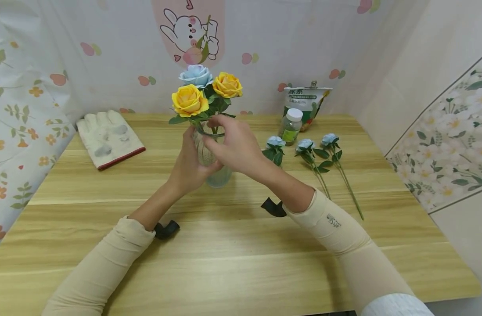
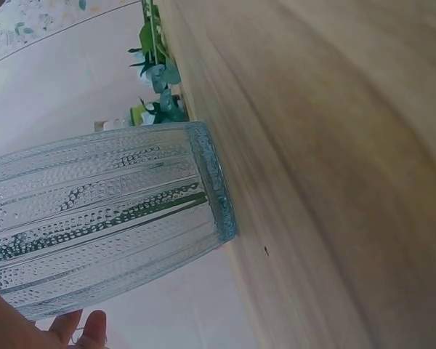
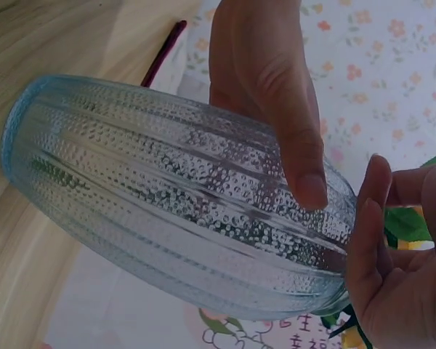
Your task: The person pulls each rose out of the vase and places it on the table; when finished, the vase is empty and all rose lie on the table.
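Observation:
A ribbed clear glass vase [image 1: 219, 179] stands on the table, its base resting on the wood in the left wrist view. Two yellow roses [image 1: 189, 101] and a light blue rose [image 1: 196, 76] rise from its mouth. My left hand [image 1: 188, 164] grips the vase's side, its thumb lying across the textured glass [image 3: 203, 196]. At the mouth, my right hand [image 1: 241, 145] has its thumb and fingers curled round the rim, close by the stems. Its fingertips touch the neck in the right wrist view, and the stems are partly hidden behind the hands.
Several light blue roses [image 1: 305, 145] lie on the table to the right. Behind them stand a white-capped bottle [image 1: 291, 127] and a printed pouch [image 1: 306, 100]. A white work glove [image 1: 108, 137] with a red cuff lies at the back left. Patterned sheets hang behind the table.

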### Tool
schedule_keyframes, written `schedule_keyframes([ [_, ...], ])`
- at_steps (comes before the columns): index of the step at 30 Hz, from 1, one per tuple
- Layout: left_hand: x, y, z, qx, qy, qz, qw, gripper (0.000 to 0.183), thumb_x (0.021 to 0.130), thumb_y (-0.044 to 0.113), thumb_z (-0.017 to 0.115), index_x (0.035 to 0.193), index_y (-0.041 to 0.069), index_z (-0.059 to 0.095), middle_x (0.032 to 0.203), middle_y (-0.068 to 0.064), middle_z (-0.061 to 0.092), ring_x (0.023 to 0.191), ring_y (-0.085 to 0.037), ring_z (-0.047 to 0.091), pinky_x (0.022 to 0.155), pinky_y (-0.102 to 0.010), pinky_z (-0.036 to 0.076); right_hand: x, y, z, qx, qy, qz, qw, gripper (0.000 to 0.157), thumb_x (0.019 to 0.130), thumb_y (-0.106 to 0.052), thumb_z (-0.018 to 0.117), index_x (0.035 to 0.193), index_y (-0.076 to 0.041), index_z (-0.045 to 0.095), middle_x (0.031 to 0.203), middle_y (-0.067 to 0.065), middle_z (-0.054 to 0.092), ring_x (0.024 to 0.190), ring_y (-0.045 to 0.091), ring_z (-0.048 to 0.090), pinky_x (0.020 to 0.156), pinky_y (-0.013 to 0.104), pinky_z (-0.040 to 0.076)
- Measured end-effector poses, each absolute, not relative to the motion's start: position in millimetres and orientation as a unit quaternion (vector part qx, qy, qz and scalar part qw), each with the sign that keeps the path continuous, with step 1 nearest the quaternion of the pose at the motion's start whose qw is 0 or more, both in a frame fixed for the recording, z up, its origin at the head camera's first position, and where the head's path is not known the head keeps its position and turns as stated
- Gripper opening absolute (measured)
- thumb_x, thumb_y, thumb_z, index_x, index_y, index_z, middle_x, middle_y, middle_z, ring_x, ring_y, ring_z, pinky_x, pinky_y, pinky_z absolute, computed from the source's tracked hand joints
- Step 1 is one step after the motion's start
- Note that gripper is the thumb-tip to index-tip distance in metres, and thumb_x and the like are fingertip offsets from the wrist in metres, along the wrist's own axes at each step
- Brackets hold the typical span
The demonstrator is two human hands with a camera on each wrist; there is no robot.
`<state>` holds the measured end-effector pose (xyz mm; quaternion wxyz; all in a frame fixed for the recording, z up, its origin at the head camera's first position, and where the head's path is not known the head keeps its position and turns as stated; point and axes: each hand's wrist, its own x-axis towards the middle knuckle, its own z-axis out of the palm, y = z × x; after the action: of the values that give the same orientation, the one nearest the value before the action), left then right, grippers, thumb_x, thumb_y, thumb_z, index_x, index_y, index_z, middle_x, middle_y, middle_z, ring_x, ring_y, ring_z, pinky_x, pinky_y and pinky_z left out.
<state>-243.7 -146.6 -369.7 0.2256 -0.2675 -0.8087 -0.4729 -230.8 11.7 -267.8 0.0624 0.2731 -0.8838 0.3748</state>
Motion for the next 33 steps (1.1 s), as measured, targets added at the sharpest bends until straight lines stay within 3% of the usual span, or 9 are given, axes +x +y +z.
schedule_keyframes([
  [4, -242, -147, -368, -0.241, -0.824, -0.474, 0.195, 0.106, 0.084, 0.022, 0.078, 0.156, 0.010, 0.001, 0.162, -0.008, 0.012, 0.148, -0.018, 0.017, 0.119, -0.047, 0.019, -232, 11, -269, 0.303, -0.880, 0.359, 0.069, 0.037, 0.095, -0.019, 0.065, 0.130, -0.005, 0.063, 0.127, 0.005, 0.066, 0.046, 0.013, 0.034, 0.049, 0.026, 0.032],
  [6, -241, -146, -366, -0.234, -0.828, -0.474, 0.187, 0.106, 0.084, 0.023, 0.079, 0.156, 0.012, 0.000, 0.162, -0.007, 0.012, 0.148, -0.019, 0.017, 0.118, -0.049, 0.020, -234, 13, -271, 0.311, -0.869, 0.380, 0.068, 0.034, 0.095, -0.017, 0.065, 0.127, -0.005, 0.064, 0.122, 0.006, 0.068, 0.049, 0.013, 0.042, 0.052, 0.025, 0.037],
  [10, -241, -145, -366, -0.246, -0.826, -0.466, 0.200, 0.105, 0.083, 0.020, 0.081, 0.154, 0.011, 0.003, 0.160, -0.008, 0.017, 0.147, -0.020, 0.020, 0.118, -0.045, 0.021, -239, 19, -279, 0.330, -0.819, 0.462, 0.085, 0.034, 0.094, -0.009, 0.067, 0.127, -0.003, 0.062, 0.115, 0.008, 0.069, 0.078, 0.012, 0.064, 0.065, 0.023, 0.053],
  [13, -241, -144, -367, -0.254, -0.824, -0.461, 0.209, 0.106, 0.082, 0.019, 0.082, 0.153, 0.009, 0.005, 0.159, -0.010, 0.019, 0.146, -0.022, 0.022, 0.119, -0.044, 0.020, -242, 23, -286, 0.353, -0.781, 0.503, 0.111, 0.039, 0.092, -0.004, 0.069, 0.129, -0.001, 0.060, 0.116, 0.010, 0.069, 0.100, 0.013, 0.066, 0.071, 0.027, 0.057],
  [14, -240, -144, -367, -0.248, -0.826, -0.463, 0.204, 0.106, 0.082, 0.021, 0.083, 0.153, 0.011, 0.005, 0.159, -0.009, 0.019, 0.147, -0.021, 0.021, 0.119, -0.044, 0.020, -242, 23, -288, 0.359, -0.770, 0.515, 0.119, 0.038, 0.092, -0.004, 0.069, 0.129, 0.000, 0.061, 0.116, 0.011, 0.069, 0.100, 0.014, 0.067, 0.070, 0.028, 0.057],
  [17, -238, -144, -367, -0.222, -0.831, -0.478, 0.178, 0.109, 0.082, 0.029, 0.082, 0.154, 0.016, 0.003, 0.160, -0.008, 0.016, 0.147, -0.020, 0.018, 0.119, -0.047, 0.017, -242, 26, -293, 0.362, -0.741, 0.548, 0.141, 0.037, 0.092, -0.001, 0.068, 0.128, 0.002, 0.061, 0.110, 0.012, 0.071, 0.077, 0.014, 0.067, 0.058, 0.028, 0.055],
  [21, -237, -144, -367, -0.205, -0.833, -0.490, 0.157, 0.110, 0.082, 0.038, 0.081, 0.155, 0.019, 0.001, 0.161, -0.006, 0.015, 0.146, -0.019, 0.021, 0.119, -0.049, 0.019, -240, 30, -294, 0.375, -0.693, 0.596, 0.157, 0.037, 0.091, 0.005, 0.065, 0.127, 0.008, 0.058, 0.100, 0.017, 0.067, 0.048, 0.022, 0.055, 0.046, 0.030, 0.049],
  [27, -239, -146, -367, -0.215, -0.831, -0.483, 0.169, 0.110, 0.082, 0.041, 0.080, 0.156, 0.019, 0.001, 0.162, -0.006, 0.015, 0.147, -0.020, 0.021, 0.118, -0.049, 0.019, -241, 35, -291, 0.395, -0.700, 0.574, 0.159, 0.030, 0.092, 0.006, 0.064, 0.122, 0.010, 0.060, 0.100, 0.017, 0.064, 0.054, 0.023, 0.059, 0.051, 0.030, 0.051],
  [33, -238, -144, -366, -0.218, -0.830, -0.479, 0.184, 0.106, 0.082, 0.035, 0.081, 0.155, 0.014, 0.007, 0.158, -0.012, 0.020, 0.145, -0.026, 0.024, 0.116, -0.052, 0.023, -239, 36, -291, 0.331, -0.763, 0.536, 0.147, 0.020, 0.091, -0.009, 0.072, 0.108, 0.002, 0.069, 0.091, 0.009, 0.071, 0.046, 0.013, 0.048, 0.044, 0.024, 0.039],
])
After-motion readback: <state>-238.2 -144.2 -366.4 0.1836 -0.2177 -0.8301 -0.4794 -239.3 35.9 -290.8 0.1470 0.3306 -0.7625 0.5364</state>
